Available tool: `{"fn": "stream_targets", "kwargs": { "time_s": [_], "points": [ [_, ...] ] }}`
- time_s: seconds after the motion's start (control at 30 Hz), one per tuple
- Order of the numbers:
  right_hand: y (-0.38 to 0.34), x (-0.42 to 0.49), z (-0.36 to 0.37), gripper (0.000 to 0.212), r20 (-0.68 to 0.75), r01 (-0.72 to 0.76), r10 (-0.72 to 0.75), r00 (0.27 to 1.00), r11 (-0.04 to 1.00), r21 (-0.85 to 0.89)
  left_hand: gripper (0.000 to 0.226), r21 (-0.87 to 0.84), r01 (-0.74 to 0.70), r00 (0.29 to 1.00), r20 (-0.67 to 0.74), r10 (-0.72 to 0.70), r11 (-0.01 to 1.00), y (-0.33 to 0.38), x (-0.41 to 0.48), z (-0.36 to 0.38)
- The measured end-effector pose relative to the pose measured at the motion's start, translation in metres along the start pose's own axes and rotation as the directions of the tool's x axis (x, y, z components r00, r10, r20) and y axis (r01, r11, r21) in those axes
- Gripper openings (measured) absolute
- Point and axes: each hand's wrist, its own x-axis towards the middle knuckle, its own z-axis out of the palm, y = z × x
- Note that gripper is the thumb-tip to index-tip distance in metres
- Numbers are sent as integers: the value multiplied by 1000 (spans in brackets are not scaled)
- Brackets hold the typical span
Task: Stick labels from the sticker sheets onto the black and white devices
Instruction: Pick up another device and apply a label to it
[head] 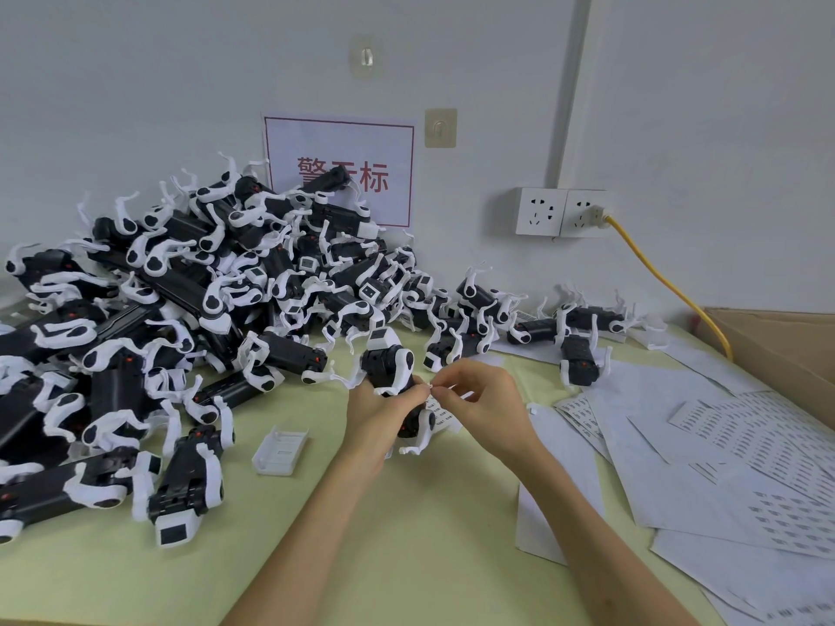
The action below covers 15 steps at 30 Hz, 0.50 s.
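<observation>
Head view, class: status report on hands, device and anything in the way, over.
Left hand grips a device. Right hand pinches a label at its side. White cover lies left of the hands, sticker sheets right; nothing blocking.

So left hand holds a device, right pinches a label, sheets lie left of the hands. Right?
No: head view shows the sheets right of the hands. The left hand holds a device, the right hand pinches a label.

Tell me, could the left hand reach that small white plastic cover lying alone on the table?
Probably yes: the white plastic cover lies close beside the left hand with bare table between, though that hand grips a device.
</observation>
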Motion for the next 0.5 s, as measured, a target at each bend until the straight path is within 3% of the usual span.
{"fn": "stream_targets", "kwargs": {
  "time_s": [0.5],
  "points": [
    [-2,0,1,13,35,-8,8,999,1000,22,22,-11,-14,1000,24,14,1000,1,-2,-4]
  ]
}}
